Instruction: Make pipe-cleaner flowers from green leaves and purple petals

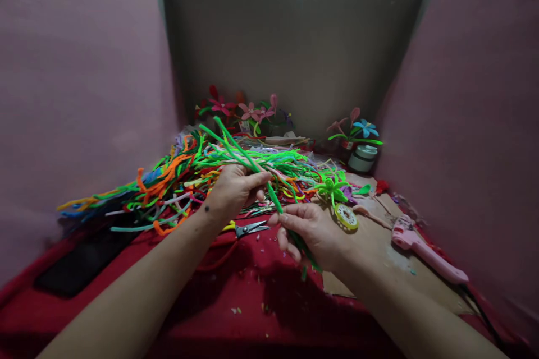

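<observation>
Green pipe cleaners point(275, 197) stretch at a slant between my two hands, their far ends spread apart at the upper left. My left hand point(239, 188) pinches them near the middle. Lower down, my right hand point(309, 230) is closed around them, and their near ends stick out below its palm. Behind my hands lies a heap of many-coloured pipe cleaners point(168, 171). Scissors point(250, 228) with yellow handles rest on the red cloth under my left wrist, blades partly apart. A green pipe-cleaner flower point(332, 188) is just beyond my right hand.
A pink glue gun point(429, 249) lies on cardboard point(379, 258) at the right, near a yellow-rimmed round roll point(346, 217). A dark phone point(82, 263) is at the left. Finished flowers point(252, 112) and a lidded jar point(362, 158) stand at the back, between pink side panels point(84, 67).
</observation>
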The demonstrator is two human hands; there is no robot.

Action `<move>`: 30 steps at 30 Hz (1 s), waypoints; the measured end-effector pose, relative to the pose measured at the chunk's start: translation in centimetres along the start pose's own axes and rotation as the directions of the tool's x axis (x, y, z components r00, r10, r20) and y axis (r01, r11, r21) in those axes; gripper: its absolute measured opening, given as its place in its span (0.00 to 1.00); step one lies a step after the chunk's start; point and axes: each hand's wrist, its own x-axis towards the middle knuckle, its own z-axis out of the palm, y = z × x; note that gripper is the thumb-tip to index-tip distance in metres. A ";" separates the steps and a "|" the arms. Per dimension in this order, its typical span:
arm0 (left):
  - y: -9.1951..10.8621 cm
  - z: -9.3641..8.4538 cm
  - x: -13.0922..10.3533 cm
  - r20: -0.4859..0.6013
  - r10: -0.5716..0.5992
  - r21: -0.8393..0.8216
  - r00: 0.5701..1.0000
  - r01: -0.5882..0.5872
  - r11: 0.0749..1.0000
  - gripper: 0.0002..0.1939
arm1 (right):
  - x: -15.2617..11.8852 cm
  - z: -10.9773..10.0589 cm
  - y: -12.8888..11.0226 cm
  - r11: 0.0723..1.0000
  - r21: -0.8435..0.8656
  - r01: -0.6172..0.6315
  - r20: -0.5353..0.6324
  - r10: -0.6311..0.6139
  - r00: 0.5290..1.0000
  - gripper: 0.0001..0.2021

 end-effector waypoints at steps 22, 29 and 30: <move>-0.6 -0.9 0.6 0.247 -0.057 -0.128 0.967 0.091 0.988 0.12 | -5.1 -2.2 2.5 0.996 -0.024 -0.092 0.131 0.094 0.987 0.14; -0.7 0.8 -0.3 0.179 -0.123 -0.174 0.976 0.155 0.972 0.10 | -0.4 -0.8 -0.1 0.983 0.041 0.182 -0.068 -0.179 0.982 0.13; -0.9 1.0 -0.4 0.175 -0.122 -0.189 0.977 0.155 0.970 0.10 | 0.3 -0.5 -0.2 0.979 0.061 0.195 -0.083 -0.189 0.978 0.12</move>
